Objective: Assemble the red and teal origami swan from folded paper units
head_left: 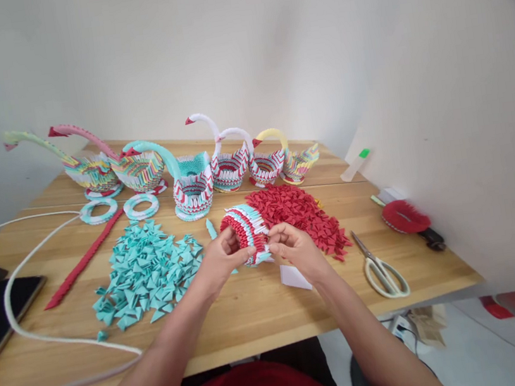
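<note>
Above the middle of the table is a round origami ring (249,227) of folded paper pieces in red, white and light blue bands. My left hand (225,252) grips its left side, with fingers inside the opening and the thumb on the near edge. On the other side, my right hand (292,247) pinches with thumb and forefinger at the ring's right edge; any loose piece between them is too small to make out. Behind the ring spreads a pile of red folded paper pieces (306,215). A pile of turquoise pieces (147,275) lies left of my left hand.
Several paper swans (193,186) stand along the back. Two paper rings (141,207) and a red paper strip (85,259) lie left. Scissors (382,271) and a red paper ring (404,217) are right. A white cable (43,338) crosses beside a black tablet (4,318).
</note>
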`<state>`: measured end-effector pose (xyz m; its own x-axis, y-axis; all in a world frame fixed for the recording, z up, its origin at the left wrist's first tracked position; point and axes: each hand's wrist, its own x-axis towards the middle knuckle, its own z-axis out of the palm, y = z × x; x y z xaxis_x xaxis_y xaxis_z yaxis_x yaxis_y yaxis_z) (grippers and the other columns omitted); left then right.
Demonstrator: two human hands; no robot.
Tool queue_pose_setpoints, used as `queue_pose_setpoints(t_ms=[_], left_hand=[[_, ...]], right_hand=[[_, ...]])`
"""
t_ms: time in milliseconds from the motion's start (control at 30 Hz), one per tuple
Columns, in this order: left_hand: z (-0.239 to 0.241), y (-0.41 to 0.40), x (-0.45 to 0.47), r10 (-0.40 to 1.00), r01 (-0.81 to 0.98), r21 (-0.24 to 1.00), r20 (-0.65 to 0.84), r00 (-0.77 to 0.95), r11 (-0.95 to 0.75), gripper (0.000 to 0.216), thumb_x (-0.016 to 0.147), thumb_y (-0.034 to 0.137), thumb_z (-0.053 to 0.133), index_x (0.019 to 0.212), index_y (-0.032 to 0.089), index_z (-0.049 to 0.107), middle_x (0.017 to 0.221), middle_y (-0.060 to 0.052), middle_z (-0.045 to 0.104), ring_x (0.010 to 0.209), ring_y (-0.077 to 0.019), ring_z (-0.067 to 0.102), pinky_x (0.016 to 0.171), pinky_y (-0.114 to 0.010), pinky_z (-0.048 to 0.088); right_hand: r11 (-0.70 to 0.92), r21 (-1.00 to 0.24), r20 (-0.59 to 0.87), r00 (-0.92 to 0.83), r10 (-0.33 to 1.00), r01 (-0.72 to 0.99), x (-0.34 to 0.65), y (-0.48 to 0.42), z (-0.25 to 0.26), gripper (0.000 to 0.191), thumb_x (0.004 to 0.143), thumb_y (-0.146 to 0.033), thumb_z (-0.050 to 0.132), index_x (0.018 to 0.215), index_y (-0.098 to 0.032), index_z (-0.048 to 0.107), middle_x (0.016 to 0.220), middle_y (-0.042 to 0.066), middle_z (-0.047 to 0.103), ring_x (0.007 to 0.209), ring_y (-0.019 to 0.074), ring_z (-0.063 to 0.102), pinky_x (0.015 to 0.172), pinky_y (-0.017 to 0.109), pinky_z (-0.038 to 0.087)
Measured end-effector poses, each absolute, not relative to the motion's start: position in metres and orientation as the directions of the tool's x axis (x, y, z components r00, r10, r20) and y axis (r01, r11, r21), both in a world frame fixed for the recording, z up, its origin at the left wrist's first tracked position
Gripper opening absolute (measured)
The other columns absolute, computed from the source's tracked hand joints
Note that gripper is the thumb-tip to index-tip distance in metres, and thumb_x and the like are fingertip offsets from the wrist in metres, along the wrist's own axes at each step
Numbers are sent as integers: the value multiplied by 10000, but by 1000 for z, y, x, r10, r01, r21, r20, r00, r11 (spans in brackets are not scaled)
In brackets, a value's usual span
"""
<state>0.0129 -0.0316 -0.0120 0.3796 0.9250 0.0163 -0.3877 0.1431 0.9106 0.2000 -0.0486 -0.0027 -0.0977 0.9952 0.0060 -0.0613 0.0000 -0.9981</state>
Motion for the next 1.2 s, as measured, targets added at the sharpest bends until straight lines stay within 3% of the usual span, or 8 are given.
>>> queue_pose_setpoints(t_ms=[100, 233, 400, 467, 600, 767, 1033, 1200], left_hand=[[-12, -32, 13, 928, -386, 911, 11, 372, 144, 511, 623, 274, 857, 1068, 155, 636, 1092, -106, 716, 1020, -264, 659, 876, -354, 508], [-13, -31, 13, 935, -378, 916, 12, 355, 132, 502, 607, 265, 861, 1045, 151, 645, 1069, -101, 721, 1001, -262, 662, 862, -350, 514], [-15, -29, 12, 955, -413, 907, 52, 292, 77, 498, 631, 282, 846, 1069, 157, 646, 1056, -90, 724, 994, -252, 661, 855, -343, 521], [-15, -29, 12, 959, -444, 893, 62, 275, 69, 496, 645, 287, 841, 1080, 159, 641, 1054, -86, 724, 977, -241, 664, 855, -339, 523], [-18, -28, 12, 962, -474, 878, 74, 264, 63, 450, 673, 284, 832, 1060, 157, 640, 1050, -77, 720, 966, -219, 660, 857, -321, 519], [-17, -27, 12, 964, -495, 867, 85, 252, 53, 455, 671, 284, 829, 1064, 163, 633, 1012, -60, 720, 941, -209, 659, 843, -314, 514], [-18, -26, 13, 972, -506, 861, 65, 227, 60, 424, 674, 293, 817, 1041, 176, 640, 1024, -46, 714, 935, -187, 658, 860, -297, 502], [-18, -23, 11, 986, -535, 842, 26, 165, 68, 404, 637, 309, 836, 955, 179, 624, 967, -25, 703, 950, -175, 649, 867, -280, 493]], right_hand=[[7, -999, 12, -99, 995, -43, 198, -49, 1, 360, 642, -347, 828, 919, -223, 635, 674, -34, 644, 641, 142, 615, 642, 279, 496], [11, -999, 8, -65, 998, 50, 191, -53, 9, 577, 687, -290, 791, 1211, -225, 558, 669, -48, 652, 642, 150, 616, 657, 286, 500], [107, -980, 114, 32, 993, 166, 182, -57, 15, 655, 777, -306, 724, 1384, -277, 480, 804, -20, 690, 734, 161, 629, 658, 271, 516], [81, -990, 89, 71, 993, 115, 183, -57, 16, 573, 804, -379, 693, 1343, -272, 532, 886, 12, 710, 742, 172, 644, 593, 259, 513], [32, -996, 40, 94, 995, 78, 184, -61, 19, 328, 795, -447, 683, 1025, -216, 716, 906, 50, 732, 724, 190, 662, 560, 269, 517], [105, -987, 116, 84, 990, 124, 175, -62, 18, 196, 735, -386, 738, 803, -203, 719, 770, 13, 715, 680, 165, 633, 579, 258, 506], [71, -976, 87, 69, 994, 205, 165, -58, 25, 176, 768, -371, 702, 787, -196, 704, 695, -7, 683, 625, 144, 595, 576, 242, 455], [179, -926, 231, 124, 965, 332, 196, -45, 26, 236, 870, -387, 580, 948, -208, 714, 912, 27, 728, 869, 182, 654, 789, 296, 489]])
